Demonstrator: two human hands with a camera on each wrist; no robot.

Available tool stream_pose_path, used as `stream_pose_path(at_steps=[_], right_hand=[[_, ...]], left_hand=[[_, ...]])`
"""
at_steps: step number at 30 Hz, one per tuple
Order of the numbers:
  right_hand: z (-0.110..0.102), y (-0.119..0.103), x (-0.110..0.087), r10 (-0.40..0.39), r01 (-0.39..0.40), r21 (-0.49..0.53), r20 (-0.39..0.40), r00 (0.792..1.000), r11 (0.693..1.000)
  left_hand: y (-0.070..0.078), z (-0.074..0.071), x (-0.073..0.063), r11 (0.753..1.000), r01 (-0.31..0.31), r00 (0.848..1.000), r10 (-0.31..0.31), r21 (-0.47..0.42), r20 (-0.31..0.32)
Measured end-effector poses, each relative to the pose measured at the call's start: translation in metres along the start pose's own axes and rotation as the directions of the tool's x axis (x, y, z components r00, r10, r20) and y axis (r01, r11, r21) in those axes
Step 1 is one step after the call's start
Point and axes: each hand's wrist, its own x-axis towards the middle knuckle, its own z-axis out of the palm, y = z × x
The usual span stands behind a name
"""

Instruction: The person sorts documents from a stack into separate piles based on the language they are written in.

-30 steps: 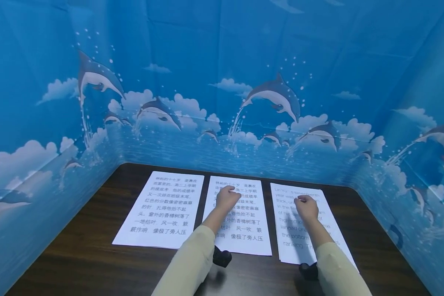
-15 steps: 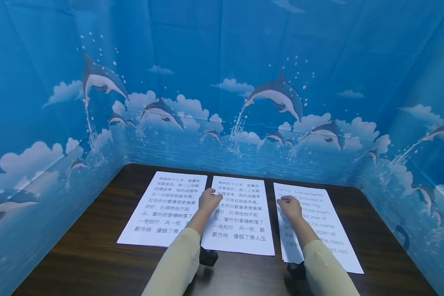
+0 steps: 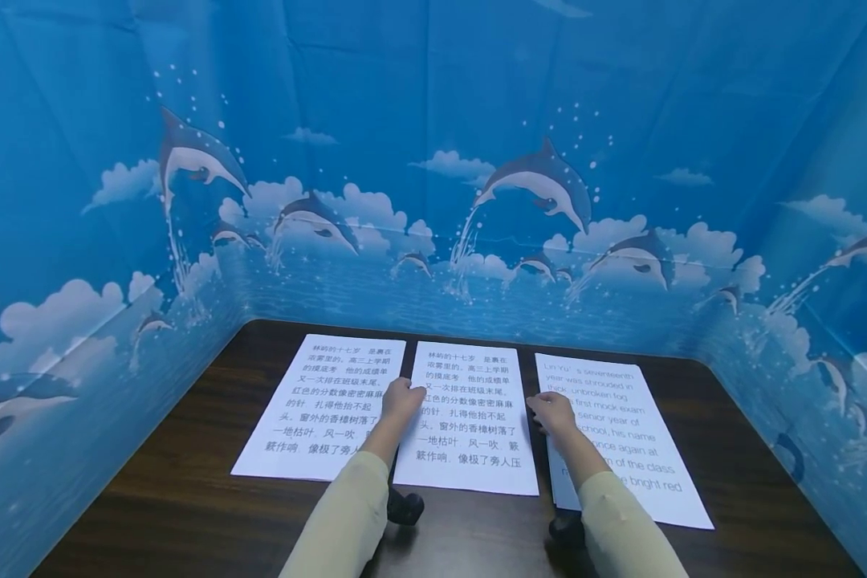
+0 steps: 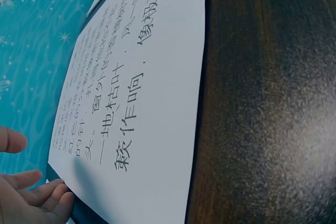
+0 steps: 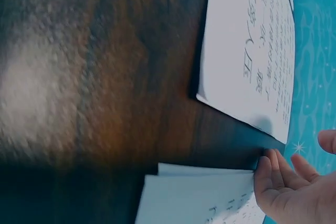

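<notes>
Three stacks of printed white paper lie in a row: a left stack and a middle stack with Chinese text, and a right stack with English text. My left hand is at the middle stack's left edge, fingertips low beside the paper and thumb apart. Over the gap between the middle and right stacks is my right hand, fingers bent at the right stack's left edge, thumb raised away. In the right wrist view, the right stack's sheets are slightly uneven at a corner. Neither hand pinches paper.
A dark wooden table bears the stacks. Blue cloth printed with dolphins and clouds encloses its back and sides. Black objects sit under both wrists.
Both hands have moved left and lower. The left hand went from over the middle stack to its left edge; the right went from over the right stack to its left edge.
</notes>
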Motion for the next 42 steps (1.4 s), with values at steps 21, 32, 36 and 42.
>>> stream_pose_path(at_steps=[21,32,36,42], right_hand=[[0.001,-0.006,-0.008,0.042,-0.036,0.076,-0.077,0.996,0.996],[-0.009,-0.029,-0.035,0.081,-0.07,0.205,-0.045,0.996,0.976],[-0.017,-0.045,-0.056,0.111,-0.11,0.276,0.012,0.994,0.955],[-0.021,-0.049,-0.067,0.117,-0.133,0.3,0.07,0.991,0.945]], left_hand=[[-0.001,0.003,-0.001,0.997,-0.041,0.998,0.038,-0.06,-0.052],[-0.001,0.003,-0.001,0.989,-0.025,0.996,0.013,-0.146,-0.083],[-0.003,0.002,-0.001,0.99,-0.012,0.996,-0.001,-0.14,-0.092],[-0.007,0.002,-0.001,0.995,0.006,0.996,-0.015,-0.097,-0.087]])
